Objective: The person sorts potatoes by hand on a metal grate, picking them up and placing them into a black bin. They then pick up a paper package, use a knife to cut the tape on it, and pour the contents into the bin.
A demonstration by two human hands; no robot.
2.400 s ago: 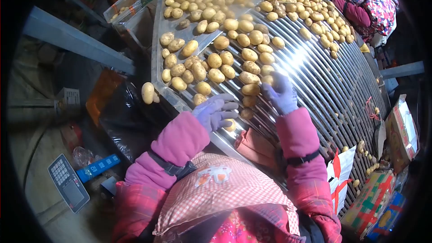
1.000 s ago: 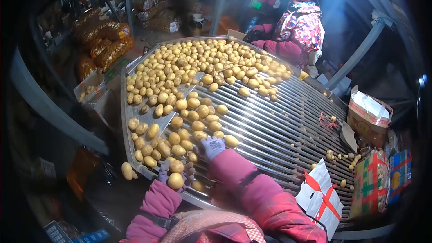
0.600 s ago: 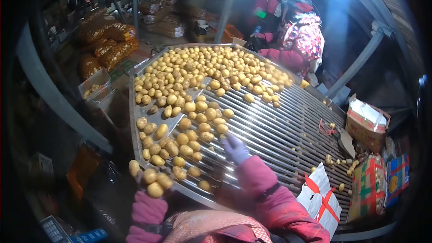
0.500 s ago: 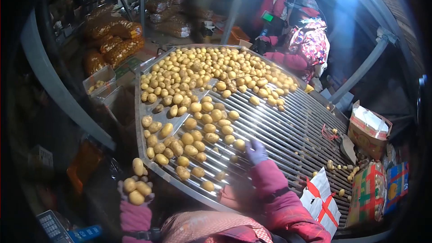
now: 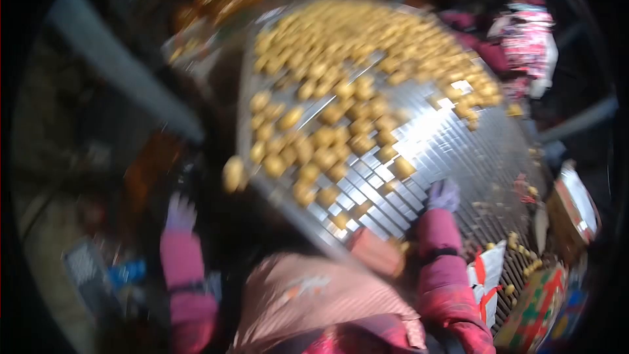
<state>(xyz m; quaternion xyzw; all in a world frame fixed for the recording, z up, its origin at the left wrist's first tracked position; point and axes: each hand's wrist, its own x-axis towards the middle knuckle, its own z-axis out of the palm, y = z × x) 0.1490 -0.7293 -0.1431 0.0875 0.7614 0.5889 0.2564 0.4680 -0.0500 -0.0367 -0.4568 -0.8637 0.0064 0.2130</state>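
Observation:
My left hand (image 5: 180,214), in a pale glove and pink sleeve, is held out low to the left of the sorting table, fingers stretched and nothing in them. Over the slatted metal table (image 5: 429,141), my right hand (image 5: 444,195), gloved in pale purple, reaches out with extended fingers, smeared by motion. Many yellow potatoes (image 5: 324,137) lie to its left, with a denser heap toward the far end. Just outside the left rim, above my left hand, a couple of potatoes (image 5: 234,174) show.
Another person (image 5: 524,39) in a patterned top stands at the far right. Along the right side are a cardboard box (image 5: 573,206), a white bag with red tape (image 5: 486,275) and a colourful package (image 5: 534,311). A grey post (image 5: 124,59) slants on the left.
The view has swung left and down and is now blurred. My left hand, which held several potatoes, has let them go. My right hand remains over the slats.

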